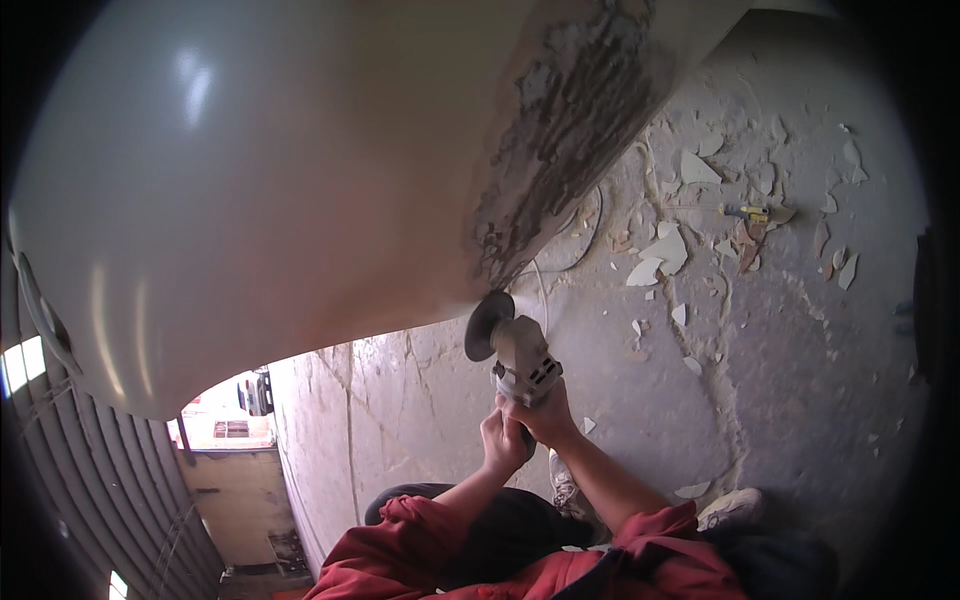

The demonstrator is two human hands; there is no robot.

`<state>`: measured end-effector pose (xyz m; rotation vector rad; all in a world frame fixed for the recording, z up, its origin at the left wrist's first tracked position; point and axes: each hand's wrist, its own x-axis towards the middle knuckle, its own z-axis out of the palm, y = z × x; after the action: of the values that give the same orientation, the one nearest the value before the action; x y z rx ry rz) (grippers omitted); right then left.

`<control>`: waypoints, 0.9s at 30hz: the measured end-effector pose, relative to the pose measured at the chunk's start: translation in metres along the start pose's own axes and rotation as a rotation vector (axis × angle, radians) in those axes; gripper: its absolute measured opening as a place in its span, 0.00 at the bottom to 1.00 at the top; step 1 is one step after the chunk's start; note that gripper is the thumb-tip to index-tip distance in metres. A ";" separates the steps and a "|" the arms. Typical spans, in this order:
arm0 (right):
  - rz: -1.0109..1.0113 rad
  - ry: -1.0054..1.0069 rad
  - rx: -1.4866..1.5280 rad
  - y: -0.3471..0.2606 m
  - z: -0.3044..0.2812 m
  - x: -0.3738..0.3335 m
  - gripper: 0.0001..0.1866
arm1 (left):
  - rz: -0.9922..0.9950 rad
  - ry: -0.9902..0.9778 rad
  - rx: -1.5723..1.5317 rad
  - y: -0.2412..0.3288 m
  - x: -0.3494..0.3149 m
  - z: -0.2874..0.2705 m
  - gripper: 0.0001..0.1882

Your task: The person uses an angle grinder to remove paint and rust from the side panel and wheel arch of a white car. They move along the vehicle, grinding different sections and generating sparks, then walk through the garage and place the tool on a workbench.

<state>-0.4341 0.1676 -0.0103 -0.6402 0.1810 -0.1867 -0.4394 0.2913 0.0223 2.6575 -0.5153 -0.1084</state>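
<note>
Both of my hands grip an angle grinder [525, 358] in front of me. My left hand [503, 440] is closed round its lower part, and my right hand [545, 415] wraps the body just behind the vents. The dark round disc [490, 325] meets, or comes very near, the lower edge of a large, smooth, pale curved panel [250, 230]. From there a rough, dark, ground-down patch [560, 140] runs up along the panel's right edge. My fingers are partly hidden by the tool and by each other.
Broken pale flakes [672, 250] lie over the cracked grey floor [640, 400]. A small yellow-and-dark tool [747, 213] rests among them. A cable [597, 235] curves beneath the panel. My shoes [730, 508] stand close by. Ribbed grey sheeting [90, 470] is at far left.
</note>
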 end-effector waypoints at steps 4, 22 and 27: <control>0.024 -0.001 0.012 -0.002 0.000 -0.001 0.14 | 0.013 0.060 -0.104 0.002 -0.001 -0.001 0.27; -0.078 0.061 -0.011 -0.014 -0.014 0.012 0.16 | 0.062 0.017 -0.158 0.019 0.024 0.006 0.27; -0.068 0.146 0.102 -0.029 -0.020 0.021 0.14 | 0.049 -0.043 -0.002 0.021 0.038 0.012 0.23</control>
<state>-0.4217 0.1286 -0.0113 -0.5319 0.2886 -0.3070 -0.4129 0.2552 0.0208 2.6435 -0.5935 -0.1509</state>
